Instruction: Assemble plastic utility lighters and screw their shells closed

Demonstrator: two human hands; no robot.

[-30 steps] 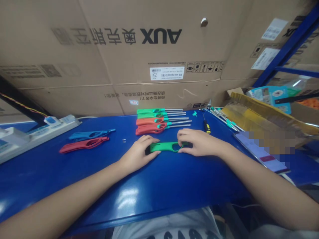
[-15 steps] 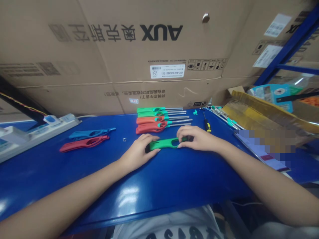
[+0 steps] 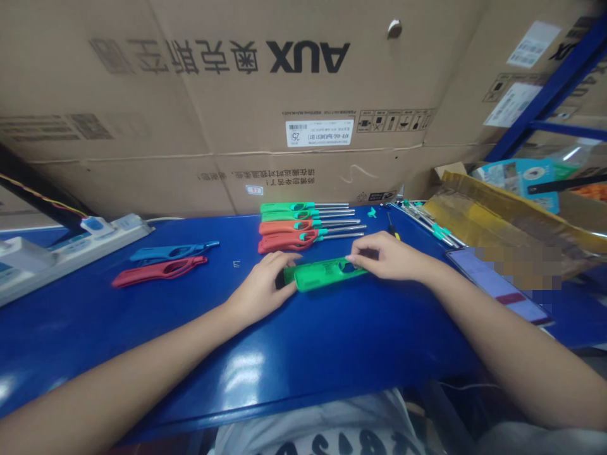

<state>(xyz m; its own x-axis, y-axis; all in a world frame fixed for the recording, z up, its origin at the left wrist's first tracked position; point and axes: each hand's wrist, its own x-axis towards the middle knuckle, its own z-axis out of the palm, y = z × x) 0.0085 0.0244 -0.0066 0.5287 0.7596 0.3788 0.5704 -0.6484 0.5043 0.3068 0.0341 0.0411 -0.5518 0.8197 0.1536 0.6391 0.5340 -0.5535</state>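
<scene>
A green lighter casing (image 3: pixel 320 275) lies across the front of me, and it seems to be coming apart into two halves. My right hand (image 3: pixel 393 254) pinches the right end of the nearer half, which is tilted and slightly blurred. Behind its left end shows a darker green half (image 3: pixel 289 274), with the fingers and thumb of my left hand (image 3: pixel 265 279) closed around it. Just beyond my hands, several assembled lighters in red (image 3: pixel 288 242), orange (image 3: pixel 284 226) and green (image 3: pixel 284 207) lie side by side, metal tubes pointing right.
A blue casing (image 3: pixel 165 253) and a red casing (image 3: pixel 159 272) lie left, near tiny metal pins (image 3: pixel 236 264). Beyond my right hand are a screwdriver (image 3: pixel 393 229), a teal piece (image 3: pixel 372 213), metal tubes (image 3: pixel 434 226) and a phone (image 3: pixel 497 284). A power strip (image 3: pixel 104 237) stands left; cardboard (image 3: pixel 227 126) walls the back.
My right hand has shifted right and pulled one green half away from the other, tilting it toward me. My left hand stays nearly in place, still closed. The screwdriver is now partly covered.
</scene>
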